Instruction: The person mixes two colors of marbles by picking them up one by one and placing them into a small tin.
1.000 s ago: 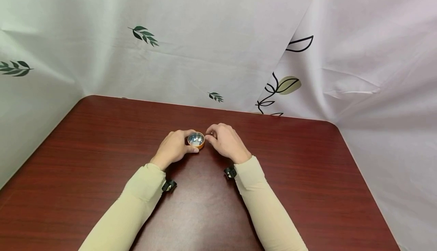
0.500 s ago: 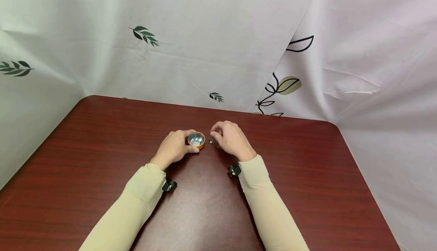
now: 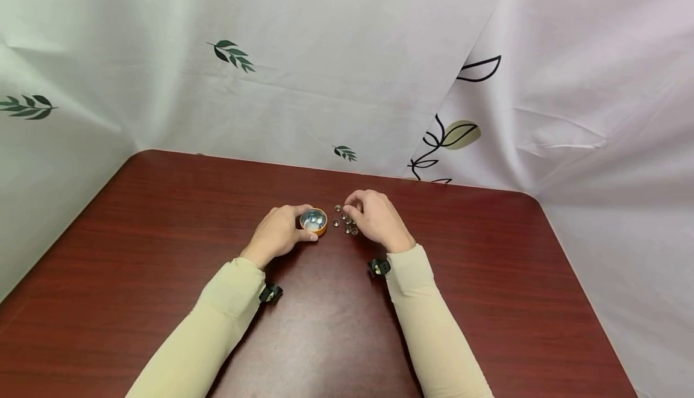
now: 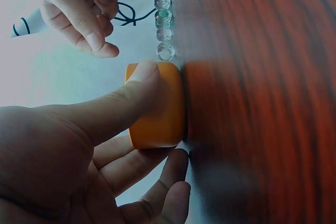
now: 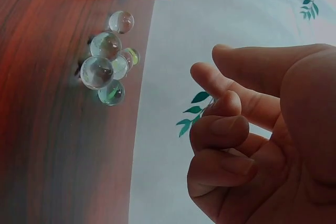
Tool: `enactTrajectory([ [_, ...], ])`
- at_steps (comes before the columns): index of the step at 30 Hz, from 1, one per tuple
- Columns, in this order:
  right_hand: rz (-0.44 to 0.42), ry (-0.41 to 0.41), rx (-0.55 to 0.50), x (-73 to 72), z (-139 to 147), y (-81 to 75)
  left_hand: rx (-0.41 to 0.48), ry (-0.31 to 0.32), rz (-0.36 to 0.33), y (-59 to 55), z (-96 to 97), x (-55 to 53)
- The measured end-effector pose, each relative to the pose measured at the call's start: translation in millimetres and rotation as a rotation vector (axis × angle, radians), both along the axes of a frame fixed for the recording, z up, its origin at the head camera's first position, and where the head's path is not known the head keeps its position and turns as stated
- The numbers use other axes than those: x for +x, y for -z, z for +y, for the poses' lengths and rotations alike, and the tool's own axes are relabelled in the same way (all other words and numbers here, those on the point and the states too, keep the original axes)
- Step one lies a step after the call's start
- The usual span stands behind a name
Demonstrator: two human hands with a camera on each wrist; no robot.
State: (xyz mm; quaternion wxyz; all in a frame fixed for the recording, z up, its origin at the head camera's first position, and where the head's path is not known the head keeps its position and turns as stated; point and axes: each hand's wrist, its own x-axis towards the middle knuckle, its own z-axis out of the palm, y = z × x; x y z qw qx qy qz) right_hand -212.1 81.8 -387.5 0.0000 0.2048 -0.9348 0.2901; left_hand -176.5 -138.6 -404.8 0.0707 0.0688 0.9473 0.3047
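Observation:
My left hand (image 3: 275, 233) grips a small round bowl (image 4: 160, 109) standing on the table, thumb on the near side and fingers round the far side. The bowl is orange outside and shiny silver inside. Just right of it, several clear glass marbles (image 5: 98, 72) lie in a loose cluster, some with green showing in them. Over the cluster's right side is my right hand (image 3: 376, 217), raised off the table. In the right wrist view its thumb and index fingertips are close together with nothing between them, and the other fingers are loosely curled.
The dark red wooden table (image 3: 303, 326) has rounded far corners. White cloth (image 3: 303, 73) with leaf prints hangs behind its far edge and along the sides. Each wrist bears a small black camera.
My right hand has moved right, away from the bowl, uncovering the marbles beside it. My left hand keeps its hold on the bowl in about the same place.

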Motion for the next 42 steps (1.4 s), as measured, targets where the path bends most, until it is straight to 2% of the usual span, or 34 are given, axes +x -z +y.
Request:
enactTrajectory([
  [29,-0.076,0.014,0.002,-6.8,12,5.7,-0.011,-0.014,-0.024,0.4,1.4,0.2],
  [42,-0.063,0.016,0.028,-8.6,14,7.9,-0.024,-0.01,-0.024,0.3,1.2,0.6],
])
